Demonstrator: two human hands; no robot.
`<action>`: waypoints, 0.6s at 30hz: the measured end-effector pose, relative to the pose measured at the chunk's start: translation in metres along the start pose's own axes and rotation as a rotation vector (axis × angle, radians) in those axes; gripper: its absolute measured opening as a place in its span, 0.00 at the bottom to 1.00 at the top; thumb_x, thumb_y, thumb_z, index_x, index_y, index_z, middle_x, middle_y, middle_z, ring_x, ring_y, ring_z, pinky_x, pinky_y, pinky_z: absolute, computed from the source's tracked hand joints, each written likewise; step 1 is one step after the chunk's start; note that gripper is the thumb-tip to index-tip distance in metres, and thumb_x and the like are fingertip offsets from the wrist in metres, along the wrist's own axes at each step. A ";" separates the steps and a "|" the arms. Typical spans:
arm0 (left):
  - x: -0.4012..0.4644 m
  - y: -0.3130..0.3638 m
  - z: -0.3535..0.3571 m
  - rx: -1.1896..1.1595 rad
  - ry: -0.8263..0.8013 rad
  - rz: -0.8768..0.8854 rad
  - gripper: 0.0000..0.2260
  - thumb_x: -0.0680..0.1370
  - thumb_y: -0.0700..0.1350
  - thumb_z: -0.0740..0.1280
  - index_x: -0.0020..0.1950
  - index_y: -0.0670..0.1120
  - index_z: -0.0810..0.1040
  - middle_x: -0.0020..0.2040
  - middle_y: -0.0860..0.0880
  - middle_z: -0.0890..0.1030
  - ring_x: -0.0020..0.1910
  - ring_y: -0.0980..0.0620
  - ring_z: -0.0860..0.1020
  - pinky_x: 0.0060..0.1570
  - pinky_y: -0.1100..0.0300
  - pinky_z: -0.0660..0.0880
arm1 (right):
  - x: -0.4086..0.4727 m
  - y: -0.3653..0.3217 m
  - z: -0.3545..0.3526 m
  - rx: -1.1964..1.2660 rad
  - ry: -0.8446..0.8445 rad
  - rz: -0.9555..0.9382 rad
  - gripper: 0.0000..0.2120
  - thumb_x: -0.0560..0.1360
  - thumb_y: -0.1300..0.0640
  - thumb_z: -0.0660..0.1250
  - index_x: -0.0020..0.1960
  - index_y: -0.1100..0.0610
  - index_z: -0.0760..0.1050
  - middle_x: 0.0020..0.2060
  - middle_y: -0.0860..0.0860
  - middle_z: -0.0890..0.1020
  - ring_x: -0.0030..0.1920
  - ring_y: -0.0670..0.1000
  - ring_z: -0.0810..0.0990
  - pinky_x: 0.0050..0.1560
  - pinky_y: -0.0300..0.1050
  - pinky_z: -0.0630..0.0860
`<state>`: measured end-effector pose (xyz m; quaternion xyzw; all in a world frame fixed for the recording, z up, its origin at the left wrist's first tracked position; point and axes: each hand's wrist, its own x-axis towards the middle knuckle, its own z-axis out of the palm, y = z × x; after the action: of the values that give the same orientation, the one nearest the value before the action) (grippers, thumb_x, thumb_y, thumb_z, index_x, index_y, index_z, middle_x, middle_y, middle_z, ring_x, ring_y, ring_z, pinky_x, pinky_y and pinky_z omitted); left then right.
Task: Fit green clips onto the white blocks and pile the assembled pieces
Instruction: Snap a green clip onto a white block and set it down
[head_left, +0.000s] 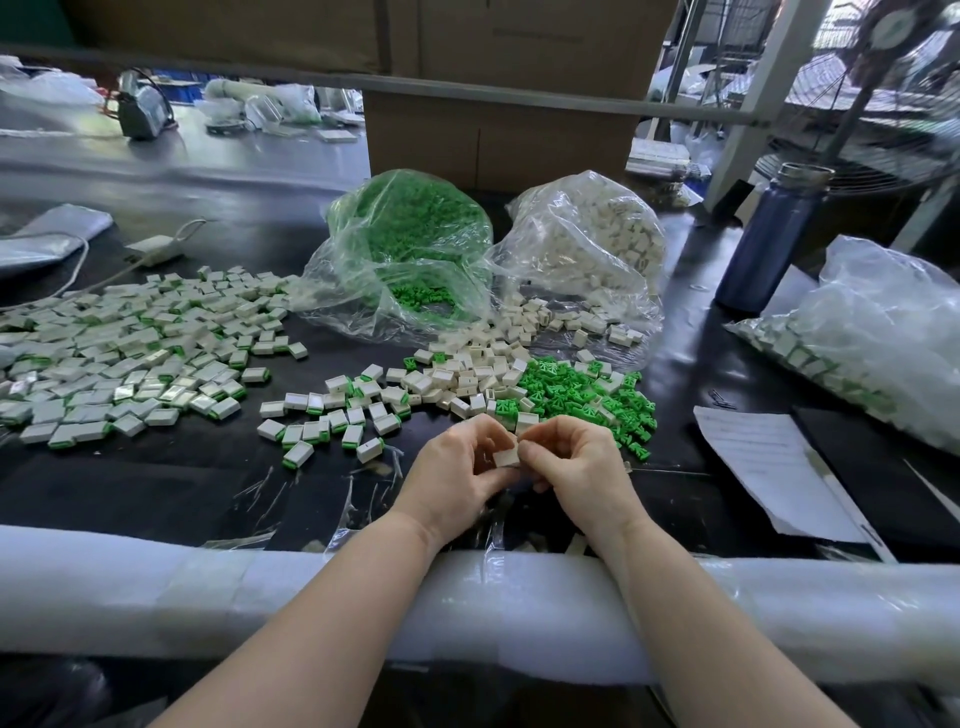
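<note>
My left hand (457, 467) and my right hand (571, 467) meet over the near middle of the black table, both pinching one white block (506, 457) between their fingertips. Whether a green clip sits on it is hidden by my fingers. Just beyond my hands lie loose white blocks (467, 374) and loose green clips (582, 395). A wide spread of assembled white-and-green pieces (130, 353) covers the left of the table, with a smaller group (332, 415) nearer my hands.
An open clear bag of green clips (410, 260) and one of white blocks (587, 249) stand behind the loose parts. A blue bottle (769, 239), a bag of finished pieces (862, 332) and paper sheets (769, 462) are at right. A white foam roll (208, 597) pads the near edge.
</note>
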<state>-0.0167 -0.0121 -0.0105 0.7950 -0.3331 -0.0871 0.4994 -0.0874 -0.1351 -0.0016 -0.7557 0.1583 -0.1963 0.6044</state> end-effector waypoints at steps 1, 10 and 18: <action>0.000 0.000 0.000 -0.001 0.016 -0.001 0.08 0.71 0.42 0.73 0.43 0.52 0.75 0.37 0.56 0.77 0.33 0.61 0.73 0.38 0.72 0.70 | 0.000 0.000 -0.001 0.022 -0.009 0.009 0.06 0.72 0.68 0.68 0.39 0.59 0.78 0.28 0.50 0.80 0.28 0.43 0.77 0.30 0.35 0.75; 0.002 0.001 -0.003 -0.093 -0.022 -0.056 0.07 0.76 0.41 0.67 0.51 0.43 0.82 0.42 0.51 0.82 0.41 0.58 0.78 0.49 0.66 0.74 | 0.001 0.003 0.001 -0.001 -0.001 0.035 0.09 0.73 0.64 0.69 0.34 0.57 0.76 0.24 0.47 0.78 0.26 0.44 0.75 0.29 0.36 0.74; 0.001 -0.002 -0.002 0.044 -0.014 -0.052 0.06 0.75 0.42 0.68 0.49 0.43 0.83 0.41 0.51 0.81 0.43 0.53 0.79 0.49 0.62 0.74 | 0.002 0.001 0.000 -0.146 -0.067 0.042 0.12 0.73 0.63 0.68 0.32 0.54 0.75 0.26 0.54 0.76 0.27 0.47 0.72 0.31 0.41 0.71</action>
<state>-0.0141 -0.0109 -0.0113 0.8136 -0.3178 -0.0979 0.4770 -0.0861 -0.1362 -0.0025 -0.8004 0.1677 -0.1459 0.5567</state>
